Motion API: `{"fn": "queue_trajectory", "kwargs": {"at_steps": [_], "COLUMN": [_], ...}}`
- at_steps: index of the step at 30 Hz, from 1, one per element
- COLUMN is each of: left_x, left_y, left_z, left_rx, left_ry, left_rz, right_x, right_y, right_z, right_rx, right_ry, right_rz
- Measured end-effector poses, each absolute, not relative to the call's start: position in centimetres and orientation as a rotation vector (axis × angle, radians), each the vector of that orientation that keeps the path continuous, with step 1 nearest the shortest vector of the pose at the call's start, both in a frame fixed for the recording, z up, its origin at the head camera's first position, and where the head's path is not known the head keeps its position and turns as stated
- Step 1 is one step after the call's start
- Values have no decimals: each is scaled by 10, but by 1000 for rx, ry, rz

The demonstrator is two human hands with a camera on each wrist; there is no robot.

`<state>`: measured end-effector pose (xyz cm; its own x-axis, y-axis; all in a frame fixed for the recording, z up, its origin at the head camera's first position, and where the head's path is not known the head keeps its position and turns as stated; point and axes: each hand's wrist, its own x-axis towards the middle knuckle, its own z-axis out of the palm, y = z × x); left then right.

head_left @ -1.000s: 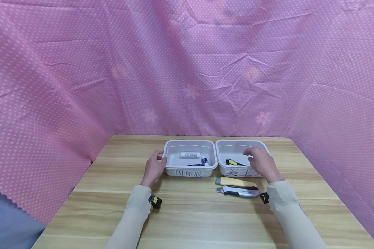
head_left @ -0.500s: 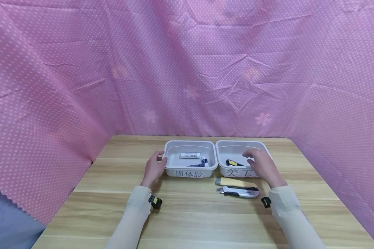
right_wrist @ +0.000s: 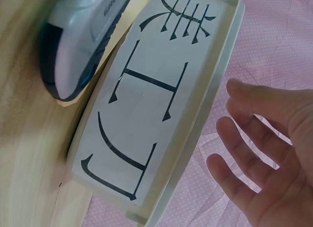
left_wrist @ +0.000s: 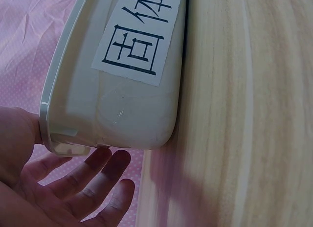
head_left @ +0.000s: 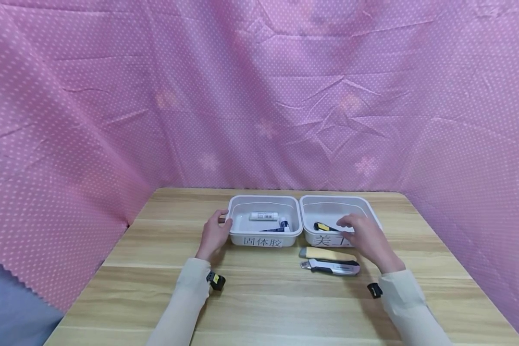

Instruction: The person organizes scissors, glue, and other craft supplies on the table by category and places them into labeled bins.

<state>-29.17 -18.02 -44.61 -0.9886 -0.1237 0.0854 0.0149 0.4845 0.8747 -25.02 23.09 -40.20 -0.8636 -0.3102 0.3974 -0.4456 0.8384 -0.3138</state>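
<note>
My left hand [head_left: 215,234] grips the left end of a white plastic bin [left_wrist: 78,104], thumb at the rim and fingers along the outer wall. Inside that bin lie a white glue stick [head_left: 264,216], a blue-and-white glue stick [head_left: 284,224] and another dark blue item partly hidden by the front wall. Over the front right of a second white bin [head_left: 335,198] hovers my right hand [head_left: 369,239], its fingers loosely bent and holding nothing. A yellow-and-black utility knife [head_left: 324,226] lies in this second bin, partly hidden by its front wall.
In front of the right bin, a yellow utility knife [head_left: 328,253] and a silver-and-black utility knife [head_left: 332,266] lie side by side on the wooden table [head_left: 259,307]. Both bins carry printed paper labels. A pink dotted curtain [head_left: 259,120] hangs around the table.
The right hand has shifted slightly to the right and back toward the person, uncovering more of the right bin's right rim. The left hand and the bins have stayed in place.
</note>
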Motion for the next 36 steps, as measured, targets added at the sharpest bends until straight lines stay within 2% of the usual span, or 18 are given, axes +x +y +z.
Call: {"fn": "queue_trajectory", "kwargs": {"at_steps": [19, 36], "left_x": [-293, -292], "left_y": [-181, -179], "left_z": [-447, -447], "left_rx": [99, 103], "left_ry": [-2574, -2572], "left_rz": [-1543, -1539], "right_x": [-222, -213], "right_y": [238, 242], "right_z": [-417, -434], "right_rx": [620, 709], "right_ry": [-2764, -2887], "right_rz": [540, 513]}}
